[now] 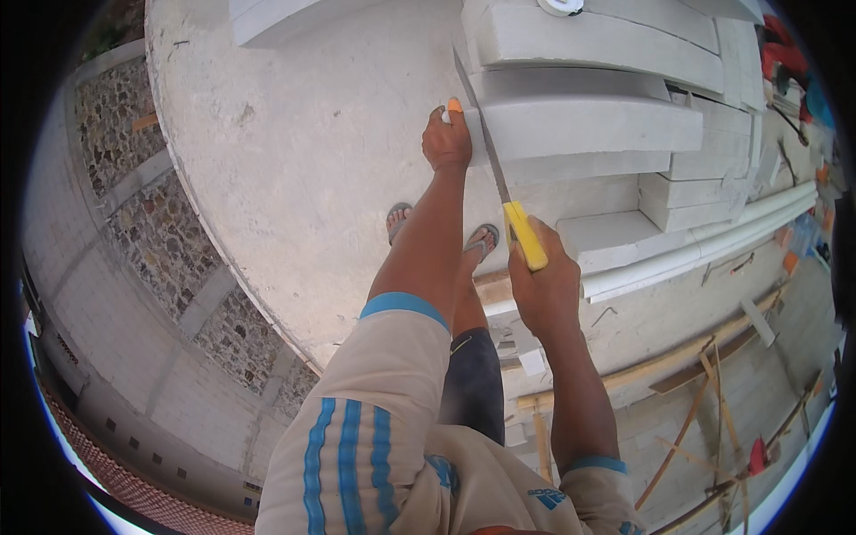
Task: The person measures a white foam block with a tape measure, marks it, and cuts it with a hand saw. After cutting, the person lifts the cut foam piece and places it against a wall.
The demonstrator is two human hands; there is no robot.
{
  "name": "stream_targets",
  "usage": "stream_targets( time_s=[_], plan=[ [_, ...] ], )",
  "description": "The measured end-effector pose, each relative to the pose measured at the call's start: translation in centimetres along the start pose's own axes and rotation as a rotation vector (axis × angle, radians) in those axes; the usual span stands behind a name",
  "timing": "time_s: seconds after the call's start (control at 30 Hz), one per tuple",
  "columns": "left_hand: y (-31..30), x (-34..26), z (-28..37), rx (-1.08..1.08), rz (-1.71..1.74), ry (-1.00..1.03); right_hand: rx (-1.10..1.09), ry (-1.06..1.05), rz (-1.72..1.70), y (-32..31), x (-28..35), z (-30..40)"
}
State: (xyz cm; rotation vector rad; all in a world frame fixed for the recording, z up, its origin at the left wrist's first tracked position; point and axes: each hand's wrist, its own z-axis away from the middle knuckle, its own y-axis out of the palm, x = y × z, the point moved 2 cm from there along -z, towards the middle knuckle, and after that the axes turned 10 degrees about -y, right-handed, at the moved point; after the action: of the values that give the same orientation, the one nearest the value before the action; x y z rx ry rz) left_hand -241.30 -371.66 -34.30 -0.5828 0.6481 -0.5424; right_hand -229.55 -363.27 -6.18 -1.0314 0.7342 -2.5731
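My right hand (pixel 545 281) is closed around the yellow handle of a handsaw (pixel 525 235). The saw's long, narrowing blade points away from me and lies across the left end of a white lightweight concrete block (pixel 588 127). At that same end, left of the blade, my left hand (pixel 448 140) grips the block. Something small, orange and white (pixel 454 105), shows at its fingertips; whether it is worn or held is unclear. The left fingers' undersides are hidden.
More white blocks (pixel 602 40) are stacked beyond and to the right. White pipes (pixel 702 251) lie beside the stack. The concrete slab's edge (pixel 221 241) drops off at left toward a stone-panelled wall (pixel 160 234). Timber lengths (pixel 669 358) lie at lower right.
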Motion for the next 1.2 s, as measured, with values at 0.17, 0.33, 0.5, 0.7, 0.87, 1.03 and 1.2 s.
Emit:
stream_targets(
  time_s=[0.17,0.33,0.5,0.7,0.87,1.03,1.2],
  plan=[
    [-0.4,-0.4,-0.4,-0.047,0.031,0.008,0.045,-0.140,0.097,-4.3,-1.5,12.8],
    [-0.1,-0.6,0.0,-0.016,0.014,0.026,-0.053,-0.036,-0.129,0.1,-0.5,0.2],
    [-0.9,-1.1,0.2,0.017,0.003,0.019,-0.042,-0.043,-0.061,-0.4,0.1,2.1],
    [-0.8,-0.9,-0.4,0.136,0.167,0.032,0.135,0.110,-0.137,-5.7,-0.4,12.9],
    [-4.0,2.9,-3.5,0.743,0.628,-0.155,0.052,-0.091,0.044,-5.2,-1.6,13.8],
    [-7.3,6.2,-4.8,0.598,0.513,-0.178,-0.006,-0.119,0.000,-5.5,-0.2,14.4],
    [-6.2,4.4,-2.9,0.576,0.452,-0.044,0.036,-0.094,-0.022,-6.4,1.4,15.0]
  ],
)
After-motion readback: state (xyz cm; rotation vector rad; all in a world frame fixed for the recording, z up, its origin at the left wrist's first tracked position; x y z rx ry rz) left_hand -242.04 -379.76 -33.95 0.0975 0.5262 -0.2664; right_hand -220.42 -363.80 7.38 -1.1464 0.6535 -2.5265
